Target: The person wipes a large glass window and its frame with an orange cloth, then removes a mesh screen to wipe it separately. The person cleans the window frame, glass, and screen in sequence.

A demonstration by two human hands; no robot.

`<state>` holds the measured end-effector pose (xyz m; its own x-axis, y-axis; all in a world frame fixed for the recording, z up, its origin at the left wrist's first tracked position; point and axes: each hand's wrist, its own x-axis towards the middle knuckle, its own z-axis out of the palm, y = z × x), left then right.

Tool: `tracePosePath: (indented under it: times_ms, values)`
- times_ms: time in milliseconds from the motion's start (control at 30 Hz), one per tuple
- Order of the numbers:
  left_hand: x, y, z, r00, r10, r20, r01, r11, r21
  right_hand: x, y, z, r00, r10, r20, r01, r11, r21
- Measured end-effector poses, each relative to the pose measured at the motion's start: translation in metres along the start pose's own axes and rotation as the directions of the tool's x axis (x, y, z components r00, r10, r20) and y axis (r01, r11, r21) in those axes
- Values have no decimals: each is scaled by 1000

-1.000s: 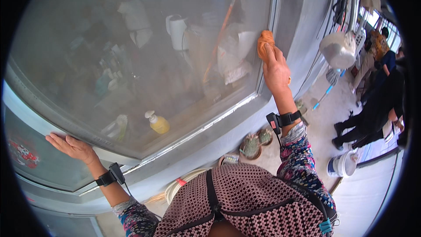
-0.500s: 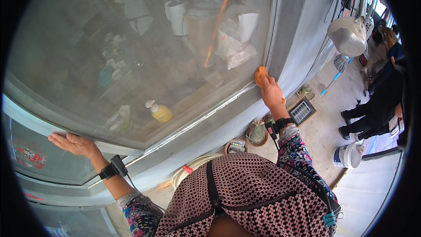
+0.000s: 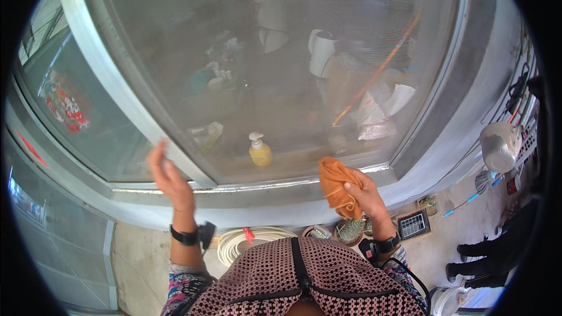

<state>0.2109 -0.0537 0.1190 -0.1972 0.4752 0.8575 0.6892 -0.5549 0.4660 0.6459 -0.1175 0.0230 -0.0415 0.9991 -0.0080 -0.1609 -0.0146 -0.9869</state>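
My right hand (image 3: 367,194) grips a bunched orange cloth (image 3: 336,184), with the thumb pressed over its folds, in front of the lower window sill (image 3: 257,192). My left hand (image 3: 172,181) is raised by the pale window frame (image 3: 132,108), its fingers stretched out and slightly blurred, holding nothing. Whether it touches the frame I cannot tell. Between and beyond my hands is a large mesh-screened window (image 3: 205,105). Behind the screen stand a yellow pump bottle (image 3: 260,153) and a white jug (image 3: 321,52).
Below the sill lie a coiled pale hose (image 3: 231,250), a potted cactus (image 3: 349,231) and a small solar panel (image 3: 413,224). On the right hangs a metal pot (image 3: 497,146); a blue-handled mop (image 3: 468,202) is beneath it. A person in dark trousers (image 3: 497,257) stands farther right.
My right hand has drawn the cloth away from the window's lower right corner, back toward me. My left hand has come off the frame's lower rail and lifted. The view has swung left.
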Motion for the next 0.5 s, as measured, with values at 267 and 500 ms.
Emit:
tracePosePath:
  times_ms: [267,500]
  values:
    - [-131,29,40,346,-280,896,918,-98,-385,40,-26,128,884,-75,461,167,973,-161]
    - [-135,6,-20,311,-507,804,950,165,-264,43,-27,191,817,-126,563,310,919,-244]
